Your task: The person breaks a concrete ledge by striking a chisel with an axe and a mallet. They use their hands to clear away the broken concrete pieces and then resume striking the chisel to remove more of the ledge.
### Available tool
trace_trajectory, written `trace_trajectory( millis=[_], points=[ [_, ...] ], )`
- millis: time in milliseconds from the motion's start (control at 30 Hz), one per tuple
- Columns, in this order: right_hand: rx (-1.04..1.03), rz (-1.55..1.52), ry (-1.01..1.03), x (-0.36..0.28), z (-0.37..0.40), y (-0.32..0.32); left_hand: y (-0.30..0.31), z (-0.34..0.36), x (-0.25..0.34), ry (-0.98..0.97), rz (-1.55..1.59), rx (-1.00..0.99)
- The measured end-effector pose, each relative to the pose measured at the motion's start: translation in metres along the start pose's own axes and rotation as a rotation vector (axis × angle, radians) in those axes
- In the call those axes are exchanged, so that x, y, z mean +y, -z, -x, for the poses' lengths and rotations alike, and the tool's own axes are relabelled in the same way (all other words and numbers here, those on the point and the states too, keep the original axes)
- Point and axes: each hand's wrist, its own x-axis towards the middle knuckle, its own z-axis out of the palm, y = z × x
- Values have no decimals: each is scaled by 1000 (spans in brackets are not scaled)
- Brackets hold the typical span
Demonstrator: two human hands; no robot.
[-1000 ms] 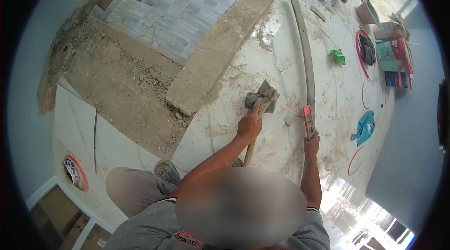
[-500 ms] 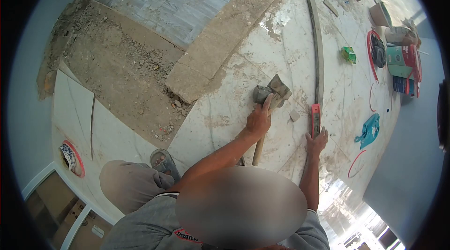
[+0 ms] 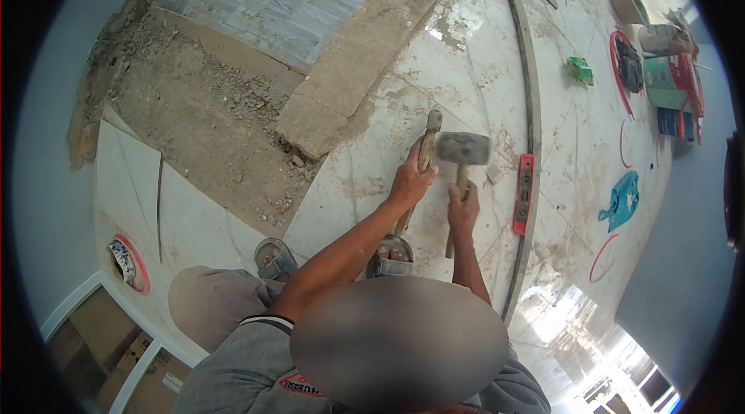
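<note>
My left hand (image 3: 411, 183) is closed around the handle of a wooden-handled tool (image 3: 426, 152), whose narrow head points up and away from me. Its handle slants down toward my sandalled foot (image 3: 390, 255). Just to the right, my right hand (image 3: 463, 211) grips a mallet (image 3: 463, 148) by its light wooden handle. The mallet's dark, blocky head is slightly blurred and lies close beside the other tool's head. A red spirit level (image 3: 524, 194) rests along the long straight bar (image 3: 533, 103), right of my hands. A small tile piece (image 3: 494, 174) sits near the mallet.
Marble-look tiles (image 3: 365, 173) cover the floor under me. To the left lies bare, rubble-strewn ground (image 3: 209, 96), with a rough concrete edge (image 3: 341, 96) and tiled stairs (image 3: 272, 6) beyond. A blue plastic bag (image 3: 623, 200), green packet (image 3: 580, 70), and buckets (image 3: 628, 4) stand along the right.
My right hand has let go of the spirit level, moved left and taken the mallet. My left hand has shifted slightly left with the wooden-handled tool, which has turned so its head shows narrow.
</note>
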Motion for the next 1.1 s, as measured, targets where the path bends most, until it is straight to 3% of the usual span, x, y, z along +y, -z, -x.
trace_trajectory(
  millis=[67, 100, 133, 200, 233, 367, 433, 567, 633, 667, 733, 867, 933, 1000, 1100],
  points=[
    [206, 102, 99, 34, -10, 11, 2, 2, -7, -89, -86, 148],
    [178, 55, -3, 37, -14, 24, 7, 7, 4, 68, -42, 80],
    [155, 11, -106, 34, -15, 35, 6, 5, -3, 68, -43, 96],
    [118, -113, -188, 25, -14, 49, -6, -4, -22, -117, -110, 136],
    [91, -229, -281, 24, -10, 56, -12, -4, -29, -116, -105, 134],
    [104, -242, -280, 35, 0, 64, -38, -7, -46, -221, -305, 101],
    [151, -166, -306, 36, 6, 61, -53, -3, -56, -214, -632, 114],
    [181, -106, -272, 55, 6, 59, -58, 9, -57, -223, -606, 196],
    [218, -106, -235, 51, 7, 60, -46, 18, -44, -226, -988, 165],
    [262, -71, -212, 54, 5, 59, -38, 19, -35, -210, -996, 177],
    [246, -57, -211, 29, 9, 62, -19, 17, -14, -113, -1087, -123],
    [79, -163, -115, 8, 3, 71, 4, 18, 5, -300, -959, -33],
    [30, -423, -44, -46, 16, 66, 34, 7, 12, -347, -730, -70],
    [-20, -493, 32, -82, 19, 62, 64, 5, 30, -434, -711, 20],
    [-219, -532, -80, -111, 20, 55, 116, 17, 78, -182, -281, 104]
  ],
)
